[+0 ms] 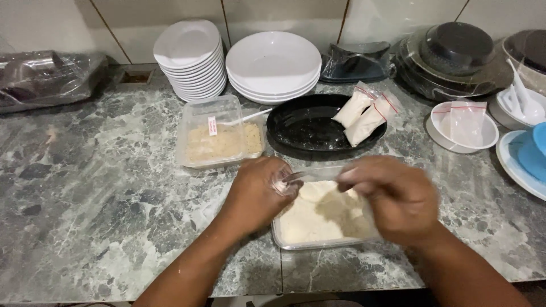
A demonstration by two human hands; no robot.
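My left hand [257, 190] and my right hand [392, 196] are together above a clear plastic tub of pale powder [321, 219] at the counter's front. Between the fingers of both hands is a small clear plastic bag [296, 179], blurred by motion. Behind them lies a black oval dish [301, 131] holding two filled, sealed small bags [364, 113]. To its left stands a second clear tub [219, 139] with tan crumbly powder and a white plastic spoon [244, 118] resting in it.
Stacks of white plates [193, 57] and white bowls [273, 65] stand against the tiled wall. At right are a white bowl with empty small bags [463, 125], a bowl with white spoons [523, 105], blue dishes [532, 153] and wrapped dark cookware [455, 54]. A plastic-wrapped bundle [45, 77] lies far left.
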